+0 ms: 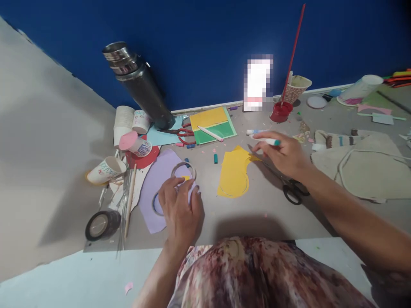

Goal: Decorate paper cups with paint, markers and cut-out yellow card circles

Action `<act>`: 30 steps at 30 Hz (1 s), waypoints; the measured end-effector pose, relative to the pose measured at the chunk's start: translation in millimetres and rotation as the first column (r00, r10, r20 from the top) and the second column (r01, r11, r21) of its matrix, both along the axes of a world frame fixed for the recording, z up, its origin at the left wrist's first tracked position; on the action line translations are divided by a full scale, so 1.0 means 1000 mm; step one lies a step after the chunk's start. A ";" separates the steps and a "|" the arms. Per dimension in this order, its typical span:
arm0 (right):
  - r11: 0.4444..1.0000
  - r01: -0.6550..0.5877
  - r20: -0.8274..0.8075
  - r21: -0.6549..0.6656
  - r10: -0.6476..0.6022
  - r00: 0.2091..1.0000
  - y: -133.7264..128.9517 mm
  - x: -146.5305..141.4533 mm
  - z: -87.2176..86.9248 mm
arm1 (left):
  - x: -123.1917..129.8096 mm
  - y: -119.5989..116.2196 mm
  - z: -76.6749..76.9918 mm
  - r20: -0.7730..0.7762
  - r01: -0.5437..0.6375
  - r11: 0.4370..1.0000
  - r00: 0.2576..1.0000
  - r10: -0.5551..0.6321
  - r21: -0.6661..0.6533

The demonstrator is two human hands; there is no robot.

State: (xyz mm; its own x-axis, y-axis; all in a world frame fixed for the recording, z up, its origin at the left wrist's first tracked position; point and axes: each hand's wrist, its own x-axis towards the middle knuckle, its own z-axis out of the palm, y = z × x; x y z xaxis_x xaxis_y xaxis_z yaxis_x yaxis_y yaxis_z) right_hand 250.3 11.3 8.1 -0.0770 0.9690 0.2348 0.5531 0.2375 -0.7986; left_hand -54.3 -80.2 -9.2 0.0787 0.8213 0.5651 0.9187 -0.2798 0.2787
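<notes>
Sheet of purple paper: under left hand. Yellow paper: flat, left of right hand, unheld; a palm would steady it. Scissors: below right hand, blades by yellow edge; best slid clear. Ring: under curled left fingers, hold cannot be told. White marker: pinched in right fingers.

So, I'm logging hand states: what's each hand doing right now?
Left hand: fingers curled over the rings; whether it grips anything can't be told.
Right hand: closed, holding the teal-ended marker.
</notes>
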 end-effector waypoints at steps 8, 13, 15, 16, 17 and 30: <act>0.988 -0.145 0.575 0.059 0.085 0.814 0.028 -0.020 -0.016 | 0.038 -0.021 -0.023 0.123 0.272 0.960 0.957 -0.263 -0.063; 0.984 -0.174 0.645 0.033 0.112 0.756 0.041 -0.037 -0.021 | 0.038 -0.021 -0.028 0.144 0.288 0.955 0.950 -0.277 -0.064; 0.983 -0.175 0.626 0.052 0.104 0.773 0.041 -0.038 -0.022 | 0.038 -0.021 -0.028 0.164 0.295 0.954 0.945 -0.282 -0.056; 0.982 -0.173 0.603 0.070 0.097 0.792 0.041 -0.037 -0.021 | 0.037 -0.021 -0.028 0.182 0.297 0.954 0.942 -0.283 -0.051; 0.980 -0.172 0.570 0.096 0.087 0.817 0.040 -0.034 -0.018 | 0.035 -0.020 -0.027 0.206 0.295 0.955 0.938 -0.280 -0.044; 0.914 -0.069 0.236 0.400 -0.030 0.971 0.009 -0.016 0.053 | 0.022 0.064 0.034 0.785 0.404 0.856 0.619 0.004 -0.323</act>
State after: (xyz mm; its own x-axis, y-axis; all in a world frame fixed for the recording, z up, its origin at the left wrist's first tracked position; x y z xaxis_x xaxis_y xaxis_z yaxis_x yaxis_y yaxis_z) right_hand 234.1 20.6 61.2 -0.1956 0.7925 0.5776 0.7026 0.5242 -0.4813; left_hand -32.5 -16.5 25.3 -0.0004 0.9955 0.0949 0.2682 -0.0913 0.9590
